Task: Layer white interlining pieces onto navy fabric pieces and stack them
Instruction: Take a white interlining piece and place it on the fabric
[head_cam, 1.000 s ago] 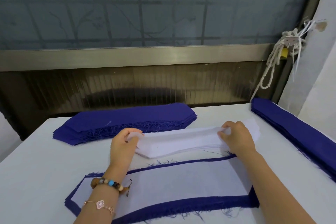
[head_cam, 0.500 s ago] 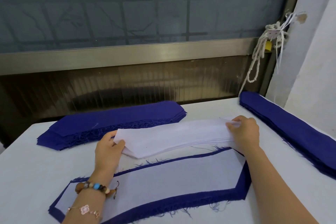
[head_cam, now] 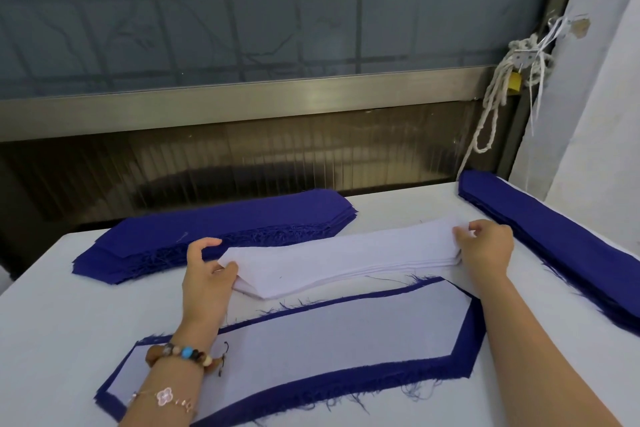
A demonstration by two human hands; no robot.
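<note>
A stack of white interlining pieces (head_cam: 343, 262) lies across the middle of the white table. My left hand (head_cam: 206, 279) holds its left tip between thumb and fingers. My right hand (head_cam: 485, 251) pinches the right end, where the top sheets are lifted slightly. Nearer to me lies a navy fabric piece (head_cam: 346, 395) with a white interlining piece (head_cam: 311, 340) laid on it, leaving a navy border; my left forearm crosses its left part. A pile of bare navy pieces (head_cam: 214, 229) sits behind the stack.
A second long pile of navy pieces (head_cam: 568, 246) runs along the right edge of the table (head_cam: 52, 322). Behind the table are a metal-framed window (head_cam: 277, 97) and a knotted white rope (head_cam: 498, 97) at the back right. A white wall stands at right.
My left hand has slid from on top of the stack's left end to gripping its tip. The right hand stays at the right end. The camera view shifted slightly.
</note>
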